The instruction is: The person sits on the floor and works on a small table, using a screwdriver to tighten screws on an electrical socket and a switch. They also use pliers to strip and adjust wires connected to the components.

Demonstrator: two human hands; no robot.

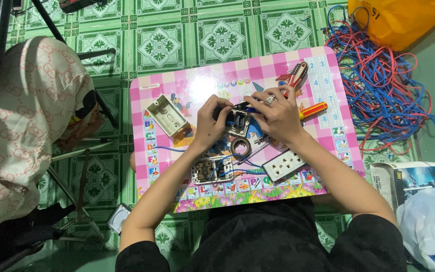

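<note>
My left hand (210,120) and my right hand (274,115) meet over the middle of a small pink checked table (202,80). Between them they grip a small electrical switch module (237,121) with blue wire at it. My right hand wears a ring. A red-and-yellow screwdriver (313,110) lies just right of my right hand. Pliers with red handles (295,76) rest beyond it. A roll of black tape (240,146) lies just below the module.
An open grey wall box (166,115) sits at the table's left. A switch plate with blue wires (211,170) and a white socket plate (284,164) lie near the front edge. Tangled red and blue wire (383,80), a yellow bag (404,17) and a cardboard box (414,181) lie right.
</note>
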